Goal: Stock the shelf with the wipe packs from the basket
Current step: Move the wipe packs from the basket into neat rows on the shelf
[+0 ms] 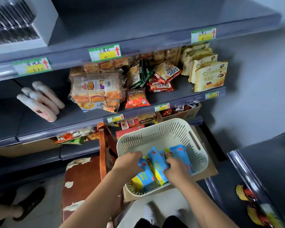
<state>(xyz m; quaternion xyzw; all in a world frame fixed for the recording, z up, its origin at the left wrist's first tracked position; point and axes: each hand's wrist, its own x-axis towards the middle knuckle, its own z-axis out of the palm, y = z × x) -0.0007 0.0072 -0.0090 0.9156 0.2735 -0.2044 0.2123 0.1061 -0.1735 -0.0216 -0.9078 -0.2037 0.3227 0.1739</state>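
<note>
Left hand (129, 162): fingers curled downward over the top end of the left wipe pack (144, 177), gripping it. The thumb is hidden.

Right hand (177, 170): fingers curled tight against the right edge of the middle wipe pack (156, 163), gripping it. The fingertips are tucked between this pack and the right wipe pack (179, 153).

Container: one cream slotted basket (199, 155) with a handle slot in its right wall. It holds all the blue-and-yellow wipe packs. Both hands are inside it.

Count of packs: three are distinct, lying side by side lengthwise. A strip of blue shows between the middle and right packs. I cannot tell whether it is a fourth.

The basket rests on a piece of cardboard (211, 170), just beside a wooden chair (82, 175) with a worn brown seat.

Grey shelf (39, 129): on the middle tier, pale pink packages (41, 101) lie at the left. Next come stacked bread bags (95, 89), then small snack bags, and Croissant packs (211, 76) are at the right.

Price tags (105, 52): three on the upper edge and three on the middle edge, six in total.
</note>
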